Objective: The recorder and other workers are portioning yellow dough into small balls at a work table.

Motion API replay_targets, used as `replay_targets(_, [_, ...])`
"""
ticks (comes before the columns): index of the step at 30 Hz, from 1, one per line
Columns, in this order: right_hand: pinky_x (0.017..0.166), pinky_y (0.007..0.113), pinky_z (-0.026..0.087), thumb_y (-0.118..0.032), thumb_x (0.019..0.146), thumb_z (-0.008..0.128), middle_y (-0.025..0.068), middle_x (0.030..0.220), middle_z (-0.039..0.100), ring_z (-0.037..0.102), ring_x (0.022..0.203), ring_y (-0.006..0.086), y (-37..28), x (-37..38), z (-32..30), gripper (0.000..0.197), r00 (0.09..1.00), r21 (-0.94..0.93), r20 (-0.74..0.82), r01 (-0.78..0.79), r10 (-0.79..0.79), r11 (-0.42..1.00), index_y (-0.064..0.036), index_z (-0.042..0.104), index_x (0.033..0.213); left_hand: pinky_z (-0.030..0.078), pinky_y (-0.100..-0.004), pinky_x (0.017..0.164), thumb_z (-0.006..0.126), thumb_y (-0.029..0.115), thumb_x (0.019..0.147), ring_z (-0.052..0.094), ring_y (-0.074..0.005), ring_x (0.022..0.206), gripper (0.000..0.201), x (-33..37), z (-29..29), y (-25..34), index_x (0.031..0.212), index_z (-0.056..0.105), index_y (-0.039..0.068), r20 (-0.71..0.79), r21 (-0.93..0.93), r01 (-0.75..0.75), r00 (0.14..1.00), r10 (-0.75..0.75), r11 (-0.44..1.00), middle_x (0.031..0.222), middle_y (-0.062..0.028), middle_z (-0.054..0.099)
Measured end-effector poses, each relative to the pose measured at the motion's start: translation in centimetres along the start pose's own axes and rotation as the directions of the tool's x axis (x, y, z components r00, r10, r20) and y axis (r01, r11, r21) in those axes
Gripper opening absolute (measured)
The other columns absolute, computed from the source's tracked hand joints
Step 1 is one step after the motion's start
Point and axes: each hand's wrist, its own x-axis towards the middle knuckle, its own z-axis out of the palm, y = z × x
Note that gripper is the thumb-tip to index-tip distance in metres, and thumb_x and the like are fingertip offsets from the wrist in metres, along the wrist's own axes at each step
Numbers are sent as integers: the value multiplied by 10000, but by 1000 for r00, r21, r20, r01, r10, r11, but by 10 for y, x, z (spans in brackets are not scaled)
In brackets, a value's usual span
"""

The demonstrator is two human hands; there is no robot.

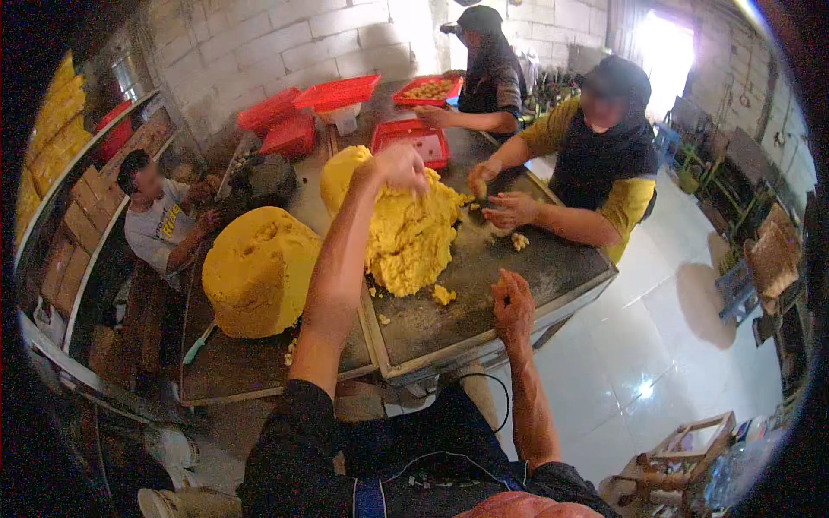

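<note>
1. Two big heaps of yellow dough sit on the dark counter [518,268]; the nearer-centre dough heap [406,233] is the one being worked.
2. Left hand [399,167] is stretched far forward, its fingers curled down into the top of that dough heap, gripping a handful of it.
3. Right hand [513,308] hovers close in near the counter's front edge, fingers bunched together; whether it pinches a bit of dough I cannot tell.
4. Small dough crumb [443,295] lies on the counter just left of the right hand, between it and the heap.
5. Rounded dough mound [259,272] stands left of the outstretched left forearm, apart from the worked heap.
6. Beyond the hands, across the counter, another person's hands [505,207] press dough, and red trays [413,136] lie further off.
</note>
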Motion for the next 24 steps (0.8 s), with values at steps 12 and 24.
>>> replay_targets(12, [1018, 465, 482, -200, 946, 655, 230, 1301, 605, 577, 1199, 409, 6, -3, 2, 374, 999, 63, 14, -44, 43, 997, -64, 631, 1293, 497, -464, 916, 700, 221, 925, 634, -393, 1078, 351, -120, 46, 3, 1152, 644, -40, -858, -72, 125, 499, -125, 990, 1126, -232, 663])
replay_targets(24, [946, 442, 518, -131, 932, 678, 213, 1277, 609, 630, 1121, 396, 4, -3, 8, 435, 997, -57, 15, 73, -72, 996, -59, 578, 1349, 421, -518, 1014, 662, 150, 929, 490, -426, 1206, 488, -277, 234, 79, 1348, 501, -42, -348, 12, 560, 779, -521, 829, 1325, -229, 520])
